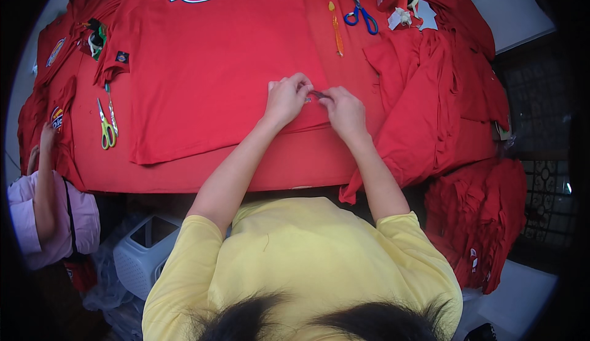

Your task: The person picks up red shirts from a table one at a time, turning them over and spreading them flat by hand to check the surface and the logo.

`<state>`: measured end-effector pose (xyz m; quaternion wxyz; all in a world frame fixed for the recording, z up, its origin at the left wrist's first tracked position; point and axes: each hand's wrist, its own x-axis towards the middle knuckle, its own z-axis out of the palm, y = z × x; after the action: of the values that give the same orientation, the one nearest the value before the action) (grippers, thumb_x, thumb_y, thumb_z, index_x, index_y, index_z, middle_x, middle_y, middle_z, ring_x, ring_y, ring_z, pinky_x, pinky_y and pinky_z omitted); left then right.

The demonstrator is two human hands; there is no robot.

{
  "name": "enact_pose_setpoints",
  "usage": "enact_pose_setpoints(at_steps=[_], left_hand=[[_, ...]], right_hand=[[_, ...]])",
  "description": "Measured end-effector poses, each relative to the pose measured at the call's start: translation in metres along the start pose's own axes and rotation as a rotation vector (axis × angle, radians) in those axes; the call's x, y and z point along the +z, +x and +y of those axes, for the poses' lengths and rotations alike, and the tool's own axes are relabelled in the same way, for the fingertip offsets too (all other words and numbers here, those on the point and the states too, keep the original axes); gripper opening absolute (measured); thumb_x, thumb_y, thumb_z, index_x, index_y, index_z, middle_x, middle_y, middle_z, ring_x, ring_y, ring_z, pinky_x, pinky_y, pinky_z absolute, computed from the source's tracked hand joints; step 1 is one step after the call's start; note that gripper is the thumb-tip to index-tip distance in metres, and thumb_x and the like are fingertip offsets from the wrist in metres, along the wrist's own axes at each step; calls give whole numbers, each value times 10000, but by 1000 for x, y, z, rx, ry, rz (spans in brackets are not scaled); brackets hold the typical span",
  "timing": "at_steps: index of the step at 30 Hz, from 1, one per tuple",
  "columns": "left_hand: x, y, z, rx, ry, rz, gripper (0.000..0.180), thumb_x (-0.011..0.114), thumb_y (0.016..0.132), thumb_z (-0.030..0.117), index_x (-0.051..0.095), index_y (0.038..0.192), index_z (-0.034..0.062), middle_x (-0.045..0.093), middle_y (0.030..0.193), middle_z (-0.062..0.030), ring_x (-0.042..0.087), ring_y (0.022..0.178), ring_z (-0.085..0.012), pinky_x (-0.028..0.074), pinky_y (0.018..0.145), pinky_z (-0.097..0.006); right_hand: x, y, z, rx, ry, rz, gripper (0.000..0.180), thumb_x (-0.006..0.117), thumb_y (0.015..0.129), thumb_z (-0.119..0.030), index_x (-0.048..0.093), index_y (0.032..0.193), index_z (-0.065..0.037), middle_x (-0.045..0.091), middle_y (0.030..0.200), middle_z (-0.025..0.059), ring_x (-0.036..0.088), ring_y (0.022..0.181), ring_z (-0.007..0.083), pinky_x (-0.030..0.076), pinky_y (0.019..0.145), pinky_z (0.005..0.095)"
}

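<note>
A red T-shirt with a printed logo at its far end lies spread in front of me. Over its lower right part, my left hand and my right hand come close together with fingers pinched. Between the fingertips is a small dark strip, perhaps a label; its kind is too small to make out. The right fingers grip its near end, while the left fingers close at its other end. Bent fingers hide part of it.
Blue-handled scissors and an orange seam-ripper-like tool lie at the far right. Yellow-handled scissors lie left. Bunched red garments cover the table's right side; more hang below. Another person's arm works at the left edge, near a grey stool.
</note>
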<state>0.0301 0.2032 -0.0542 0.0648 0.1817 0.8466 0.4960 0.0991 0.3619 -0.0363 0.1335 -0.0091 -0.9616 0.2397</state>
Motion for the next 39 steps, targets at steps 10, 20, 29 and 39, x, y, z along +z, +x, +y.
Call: enact_pose_setpoints(at_steps=[10,20,29,39], left_hand=[[-118,-136,13,32,384,-726,211,657,836,274,651,893,71,667,867,-131,649,856,-324,506,747,-432],[-165,-140,-86,330,691,72,291,671,847,264,618,1048,59,588,940,-127,566,859,-328,482,739,-374],[-180,-128,14,175,-138,48,197,563,927,117,618,1037,-37,659,897,-172,653,853,-256,499,785,-351],[-408,-131,84,450,-490,345,119,572,895,23,560,1013,25,614,911,-38,609,753,-103,473,635,-224]], right_hand=[[-14,83,89,54,-536,383,338,676,847,-304,644,1094,-77,610,990,114,556,949,320,467,785,454],[26,-65,-95,387,1035,-1192,362,498,1004,-264,548,1204,34,666,1024,136,679,818,211,559,689,319],[37,-61,-161,435,1457,-229,233,564,954,-127,600,1150,-6,658,919,25,622,884,116,489,768,269],[-226,-8,-51,-45,940,1008,400,389,862,1,492,1248,7,591,1181,147,608,1043,273,519,902,391]])
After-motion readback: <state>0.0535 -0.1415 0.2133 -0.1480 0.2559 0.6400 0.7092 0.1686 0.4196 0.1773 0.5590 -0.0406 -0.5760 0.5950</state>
